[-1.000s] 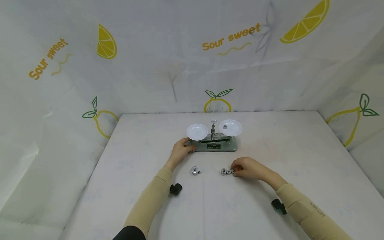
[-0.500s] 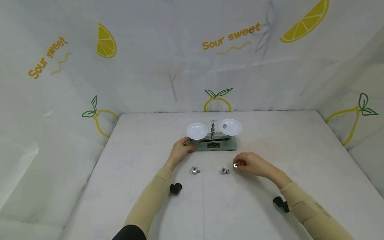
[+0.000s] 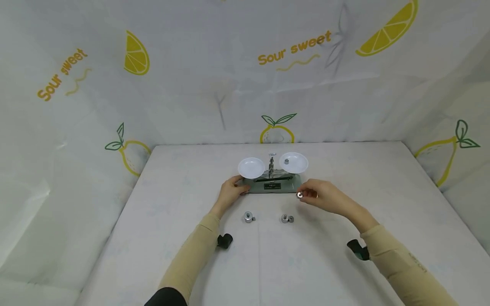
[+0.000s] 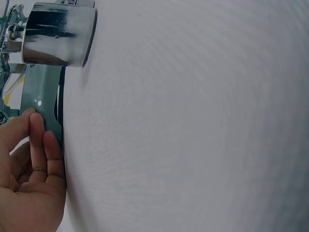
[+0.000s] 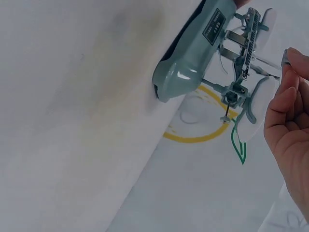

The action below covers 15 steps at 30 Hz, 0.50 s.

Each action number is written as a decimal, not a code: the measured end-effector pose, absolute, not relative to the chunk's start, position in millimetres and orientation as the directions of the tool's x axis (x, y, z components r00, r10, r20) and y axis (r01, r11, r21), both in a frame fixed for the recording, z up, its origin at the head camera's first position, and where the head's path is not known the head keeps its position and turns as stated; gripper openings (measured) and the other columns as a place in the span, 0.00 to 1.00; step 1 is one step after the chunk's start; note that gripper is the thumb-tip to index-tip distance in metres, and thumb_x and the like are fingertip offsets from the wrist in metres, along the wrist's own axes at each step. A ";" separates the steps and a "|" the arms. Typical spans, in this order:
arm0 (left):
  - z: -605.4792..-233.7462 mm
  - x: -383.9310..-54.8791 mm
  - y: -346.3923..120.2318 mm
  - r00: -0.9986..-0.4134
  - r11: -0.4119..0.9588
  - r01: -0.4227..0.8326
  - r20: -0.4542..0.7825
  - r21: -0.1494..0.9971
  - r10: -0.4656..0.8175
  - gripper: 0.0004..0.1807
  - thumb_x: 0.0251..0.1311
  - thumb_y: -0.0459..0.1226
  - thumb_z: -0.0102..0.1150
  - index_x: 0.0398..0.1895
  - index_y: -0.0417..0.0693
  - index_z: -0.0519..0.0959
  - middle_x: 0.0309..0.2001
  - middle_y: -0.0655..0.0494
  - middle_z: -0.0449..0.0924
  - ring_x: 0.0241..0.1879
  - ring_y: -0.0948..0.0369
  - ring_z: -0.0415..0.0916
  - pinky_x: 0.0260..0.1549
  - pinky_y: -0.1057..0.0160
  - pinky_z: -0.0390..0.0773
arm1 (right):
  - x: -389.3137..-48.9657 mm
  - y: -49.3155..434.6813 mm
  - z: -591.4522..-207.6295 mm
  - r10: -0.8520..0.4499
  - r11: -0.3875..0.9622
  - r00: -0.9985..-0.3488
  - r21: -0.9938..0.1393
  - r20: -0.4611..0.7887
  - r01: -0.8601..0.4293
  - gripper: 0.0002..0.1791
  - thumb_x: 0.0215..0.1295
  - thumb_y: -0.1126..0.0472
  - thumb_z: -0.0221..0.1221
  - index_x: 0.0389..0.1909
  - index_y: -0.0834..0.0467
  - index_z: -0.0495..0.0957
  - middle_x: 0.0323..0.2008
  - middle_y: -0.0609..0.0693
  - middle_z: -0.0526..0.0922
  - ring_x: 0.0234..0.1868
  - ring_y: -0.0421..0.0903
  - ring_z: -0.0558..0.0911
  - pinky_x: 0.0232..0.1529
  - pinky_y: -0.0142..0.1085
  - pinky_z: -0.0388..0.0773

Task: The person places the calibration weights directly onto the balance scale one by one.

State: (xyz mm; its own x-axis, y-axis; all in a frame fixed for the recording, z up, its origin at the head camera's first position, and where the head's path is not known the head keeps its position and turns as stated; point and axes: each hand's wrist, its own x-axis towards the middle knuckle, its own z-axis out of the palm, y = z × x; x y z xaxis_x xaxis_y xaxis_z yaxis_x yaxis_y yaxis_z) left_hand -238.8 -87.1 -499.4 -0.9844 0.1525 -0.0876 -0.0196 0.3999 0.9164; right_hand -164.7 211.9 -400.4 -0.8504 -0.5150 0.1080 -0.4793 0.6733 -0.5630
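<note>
A two-pan balance scale [image 3: 289, 185] with a green base stands toward the back of the table. My left hand [image 3: 228, 194] grips the left end of its base; in the left wrist view the thumb and fingers [image 4: 52, 154] meet at the base's end. Between the right thumb and fingers I pinch a small metal weight [image 3: 300, 195], held off the table just before the base's right end by my right hand [image 3: 327, 196]. One small weight [image 3: 286, 161] sits in the right white pan [image 3: 298, 166]. The left pan [image 3: 251, 168] has nothing in it.
Closer to me, a large weight [image 3: 248, 217] stands beside a tiny one [image 3: 254, 219]. Right of them, a medium weight [image 3: 285, 218] stands beside a smaller one [image 3: 291, 219]. A lemon-printed cloth [image 3: 214, 106] hangs behind the table [image 3: 183, 182].
My right hand has picked up the end weight of the right-hand row and carried it forward toward the scale. The left hand and the scale have stayed in place.
</note>
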 end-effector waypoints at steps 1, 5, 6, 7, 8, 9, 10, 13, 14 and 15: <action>-499.5 -238.7 -87.3 -0.985 0.402 -0.017 -0.085 0.915 0.153 0.28 0.53 0.39 0.65 0.59 0.45 0.72 0.57 0.46 0.76 0.31 0.67 0.80 0.35 0.69 0.78 | -165.9 211.4 -398.3 -0.510 0.673 -0.853 -0.564 0.114 -0.478 0.10 0.57 0.65 0.62 0.40 0.59 0.79 0.29 0.43 0.78 0.30 0.34 0.73 0.31 0.27 0.74; -499.2 -238.5 -87.9 -0.986 0.408 -0.013 -0.081 0.913 0.149 0.28 0.53 0.39 0.65 0.59 0.45 0.72 0.58 0.46 0.74 0.31 0.67 0.80 0.35 0.69 0.78 | -171.5 209.5 -391.2 -0.478 0.674 -0.864 -0.564 0.161 -0.478 0.10 0.56 0.66 0.63 0.40 0.60 0.79 0.28 0.45 0.77 0.30 0.36 0.72 0.30 0.27 0.73; -499.1 -238.6 -88.0 -0.986 0.409 -0.017 -0.084 0.912 0.147 0.28 0.53 0.39 0.65 0.59 0.45 0.72 0.57 0.46 0.75 0.31 0.67 0.80 0.35 0.69 0.78 | -173.2 208.9 -389.9 -0.466 0.675 -0.868 -0.565 0.174 -0.475 0.10 0.56 0.66 0.63 0.40 0.61 0.79 0.28 0.46 0.77 0.30 0.36 0.72 0.29 0.27 0.73; -499.0 -238.6 -88.0 -0.986 0.407 -0.019 -0.085 0.913 0.146 0.28 0.53 0.39 0.65 0.59 0.45 0.72 0.57 0.46 0.76 0.31 0.67 0.80 0.35 0.69 0.78 | -175.2 208.6 -388.9 -0.453 0.675 -0.872 -0.567 0.186 -0.472 0.10 0.56 0.66 0.63 0.40 0.61 0.79 0.28 0.46 0.78 0.30 0.36 0.72 0.30 0.27 0.73; -498.9 -238.7 -88.0 -0.986 0.406 -0.021 -0.087 0.914 0.145 0.28 0.53 0.39 0.65 0.59 0.46 0.72 0.56 0.47 0.76 0.31 0.67 0.80 0.35 0.69 0.78 | -177.2 208.4 -387.9 -0.439 0.677 -0.876 -0.566 0.201 -0.470 0.10 0.56 0.66 0.63 0.40 0.61 0.79 0.29 0.47 0.78 0.30 0.37 0.72 0.30 0.27 0.72; -499.0 -238.6 -88.0 -0.985 0.404 -0.022 -0.088 0.914 0.145 0.28 0.53 0.39 0.65 0.59 0.46 0.72 0.55 0.47 0.77 0.31 0.67 0.80 0.35 0.69 0.78 | -179.4 208.1 -387.1 -0.425 0.678 -0.880 -0.568 0.214 -0.466 0.10 0.56 0.67 0.62 0.40 0.61 0.79 0.29 0.48 0.78 0.30 0.37 0.72 0.30 0.27 0.72; -499.1 -238.5 -88.0 -0.985 0.403 -0.020 -0.086 0.915 0.147 0.28 0.53 0.39 0.65 0.59 0.45 0.72 0.54 0.47 0.77 0.30 0.67 0.80 0.34 0.69 0.77 | -181.7 207.7 -386.5 -0.406 0.683 -0.886 -0.570 0.224 -0.457 0.10 0.56 0.67 0.62 0.40 0.61 0.79 0.29 0.48 0.78 0.30 0.38 0.72 0.30 0.27 0.72; -499.2 -238.2 -88.0 -0.985 0.402 -0.017 -0.084 0.916 0.151 0.29 0.52 0.40 0.65 0.59 0.45 0.72 0.51 0.47 0.79 0.30 0.68 0.79 0.34 0.70 0.77 | -189.6 207.4 -385.2 -0.346 0.697 -0.903 -0.575 0.253 -0.428 0.10 0.57 0.67 0.61 0.41 0.63 0.79 0.30 0.51 0.78 0.31 0.40 0.73 0.31 0.27 0.71; -499.1 -238.1 -88.1 -0.985 0.401 -0.017 -0.084 0.916 0.150 0.29 0.52 0.40 0.65 0.59 0.45 0.72 0.50 0.46 0.80 0.29 0.68 0.79 0.33 0.70 0.76 | -192.5 207.1 -384.7 -0.326 0.702 -0.909 -0.577 0.260 -0.417 0.10 0.57 0.67 0.61 0.41 0.64 0.79 0.30 0.52 0.78 0.31 0.41 0.73 0.31 0.27 0.71; -499.0 -238.0 -88.1 -0.985 0.401 -0.018 -0.084 0.916 0.148 0.29 0.52 0.40 0.65 0.59 0.45 0.72 0.49 0.46 0.80 0.29 0.68 0.79 0.33 0.71 0.76 | -195.5 207.1 -384.4 -0.306 0.708 -0.915 -0.580 0.263 -0.404 0.10 0.58 0.67 0.61 0.41 0.64 0.79 0.31 0.53 0.78 0.32 0.43 0.73 0.31 0.27 0.71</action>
State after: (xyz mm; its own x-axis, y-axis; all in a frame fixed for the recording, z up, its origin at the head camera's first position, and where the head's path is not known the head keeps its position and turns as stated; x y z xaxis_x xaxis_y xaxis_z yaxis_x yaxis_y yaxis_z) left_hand -238.0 -88.1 -499.0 -0.9854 0.1481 -0.0838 -0.0177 0.4006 0.9161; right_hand -195.5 207.1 -384.4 -0.9149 -0.3063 0.2630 -0.4037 0.7076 -0.5799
